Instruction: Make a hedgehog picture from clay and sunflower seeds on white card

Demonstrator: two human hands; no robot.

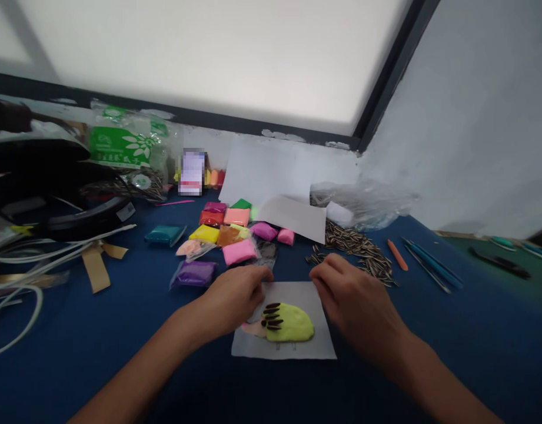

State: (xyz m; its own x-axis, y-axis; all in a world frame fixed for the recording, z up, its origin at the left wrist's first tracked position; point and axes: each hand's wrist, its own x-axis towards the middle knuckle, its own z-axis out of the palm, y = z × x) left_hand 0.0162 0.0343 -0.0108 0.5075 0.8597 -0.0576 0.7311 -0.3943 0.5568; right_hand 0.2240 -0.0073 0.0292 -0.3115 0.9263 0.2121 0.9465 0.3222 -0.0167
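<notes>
A small white sheet of paper [321, 344] lies on the blue table in front of me. On it is a hedgehog shape made of modelling clay, with a yellow-green body [295, 324] and a pale pink, pointed head [255, 330]. Several dark sunflower seeds [273, 316] stick to the body near the head. Below the body, short drawn lines show on the paper. My left hand [242, 291] is closed at the sheet's upper left corner, fingers bent over it. At the upper right corner, my right hand [348, 294] pinches with its fingertips, which are partly hidden.
Several clay packets [239, 252] lie behind my left hand. A seed pile [359, 247] is beyond my right, near an orange clay tool [398, 255] and blue tweezers [432, 265]. White cables [36, 253] and a green seed bag [120, 147] stand left. A phone [192, 171] leans behind.
</notes>
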